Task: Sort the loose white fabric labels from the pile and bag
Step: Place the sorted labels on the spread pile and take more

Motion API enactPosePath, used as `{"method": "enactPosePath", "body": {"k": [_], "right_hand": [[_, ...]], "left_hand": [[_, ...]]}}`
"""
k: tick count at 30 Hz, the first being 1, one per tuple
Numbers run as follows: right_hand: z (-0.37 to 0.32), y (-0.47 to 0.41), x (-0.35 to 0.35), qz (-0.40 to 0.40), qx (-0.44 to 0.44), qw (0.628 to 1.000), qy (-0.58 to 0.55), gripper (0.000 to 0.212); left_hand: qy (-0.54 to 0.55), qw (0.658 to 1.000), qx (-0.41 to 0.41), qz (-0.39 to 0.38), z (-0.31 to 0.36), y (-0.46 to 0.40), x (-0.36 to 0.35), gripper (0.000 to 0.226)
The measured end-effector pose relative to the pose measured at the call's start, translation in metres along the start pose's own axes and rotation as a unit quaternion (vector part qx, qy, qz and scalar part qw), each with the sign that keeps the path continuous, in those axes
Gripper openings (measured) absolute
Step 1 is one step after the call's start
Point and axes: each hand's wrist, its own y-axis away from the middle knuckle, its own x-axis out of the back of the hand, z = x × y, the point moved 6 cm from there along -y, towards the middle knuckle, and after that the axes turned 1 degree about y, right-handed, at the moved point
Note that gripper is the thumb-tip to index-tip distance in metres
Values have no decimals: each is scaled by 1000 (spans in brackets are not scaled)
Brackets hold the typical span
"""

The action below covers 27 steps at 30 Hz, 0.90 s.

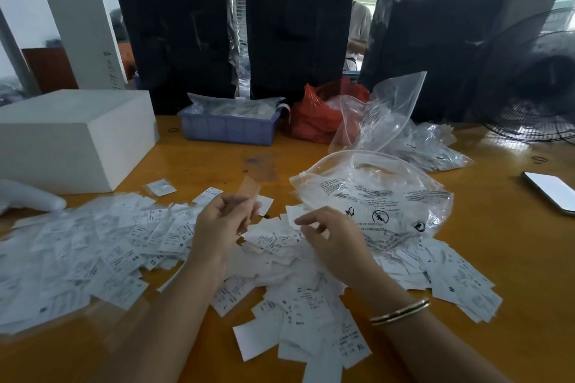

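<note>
Left hand (222,222), fingers curled, pinches a small translucent slip (250,193) above the loose heap of white printed fabric labels (93,246) spread to its left and beneath it on the glossy orange wooden table (513,258); best to read the size mark before dropping each label onto its own group, one at a time. Right hand (331,238), curled too, nips the edge of one white label (294,214), with the clear printed plastic bag (379,199) just beyond it.
</note>
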Motion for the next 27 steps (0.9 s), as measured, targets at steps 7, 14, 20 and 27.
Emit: {"method": "enactPosePath", "body": {"k": [7,14,20,27], "right_hand": [[-13,5,-28,-67,102,961,248,39],[-17,8,-19,-13,103,977,189,22],[-8,10,-9,27,-8,996,-88,41],[9,14,-8,37,-140,948,-284,44]], "left_hand": [[-41,999,-19,15,-2,2,1,6],[-96,995,-32,1,1,5,-5,4],[-121,992,-42,-5,4,7,-6,17],[-65,997,-27,-11,3,9,-8,14]]}}
